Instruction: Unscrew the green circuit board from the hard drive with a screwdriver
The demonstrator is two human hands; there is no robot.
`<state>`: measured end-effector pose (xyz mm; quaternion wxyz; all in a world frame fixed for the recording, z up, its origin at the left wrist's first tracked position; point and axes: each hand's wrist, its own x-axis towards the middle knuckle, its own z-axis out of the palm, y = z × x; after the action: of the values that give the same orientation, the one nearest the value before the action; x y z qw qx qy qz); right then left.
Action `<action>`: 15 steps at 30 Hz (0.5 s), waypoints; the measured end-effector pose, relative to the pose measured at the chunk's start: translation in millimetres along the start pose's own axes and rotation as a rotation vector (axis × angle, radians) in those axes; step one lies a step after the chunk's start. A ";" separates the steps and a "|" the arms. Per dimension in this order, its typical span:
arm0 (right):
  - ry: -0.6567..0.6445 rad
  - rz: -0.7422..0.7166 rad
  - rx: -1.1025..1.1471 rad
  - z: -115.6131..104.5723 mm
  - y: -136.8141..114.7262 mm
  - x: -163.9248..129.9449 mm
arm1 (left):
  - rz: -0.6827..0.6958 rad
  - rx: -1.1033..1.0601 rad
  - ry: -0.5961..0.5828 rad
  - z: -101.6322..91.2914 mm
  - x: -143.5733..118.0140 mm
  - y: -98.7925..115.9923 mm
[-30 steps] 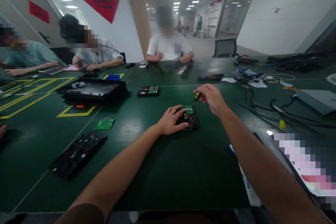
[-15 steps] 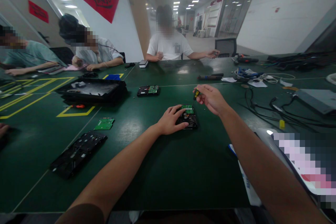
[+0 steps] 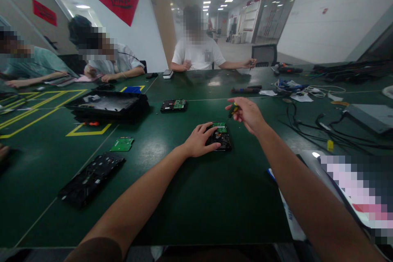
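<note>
A black hard drive with a green circuit board on its far end lies on the dark green table. My left hand rests flat on the drive's left side and holds it down. My right hand is closed on a small screwdriver with a yellow and black handle, held just above and to the right of the drive. The tip points down toward the circuit board.
A second hard drive lies farther back, beside a black tray. A loose green circuit board and a black panel lie at left. Cables spread at right. Three other people sit along the far and left edges.
My right hand lifted the screwdriver slightly off the board, then brought it back down near the drive's far right corner. The person opposite stretched an arm out to the side.
</note>
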<state>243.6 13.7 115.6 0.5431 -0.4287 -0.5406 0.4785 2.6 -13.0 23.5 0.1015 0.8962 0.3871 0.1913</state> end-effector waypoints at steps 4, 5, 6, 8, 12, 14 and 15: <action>-0.035 -0.032 0.076 0.0 2.8 0.0 | 0.002 0.001 0.005 0.0 -0.4 0.5; -0.044 -0.035 0.094 -0.3 3.6 0.1 | 0.001 0.001 0.006 0.0 -0.5 0.5; -0.052 -0.036 0.109 -0.7 4.1 0.3 | 0.001 0.002 0.007 0.0 -0.5 0.4; -0.053 -0.043 0.112 -1.6 4.9 1.0 | 0.002 0.003 0.006 0.2 -0.5 0.0; 0.070 -0.075 0.004 -3.3 6.0 3.5 | 0.000 0.005 0.001 0.9 -0.1 -1.0; 0.134 -0.073 -0.034 -3.8 6.2 4.3 | -0.003 0.002 -0.006 0.7 0.1 -1.2; 0.151 -0.067 -0.038 -3.9 6.1 4.4 | -0.004 -0.001 -0.009 0.5 0.1 -1.1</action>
<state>246.9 19.3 110.3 0.5896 -0.4556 -0.5212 0.4162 2.2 -12.2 22.8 0.1042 0.8962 0.3884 0.1875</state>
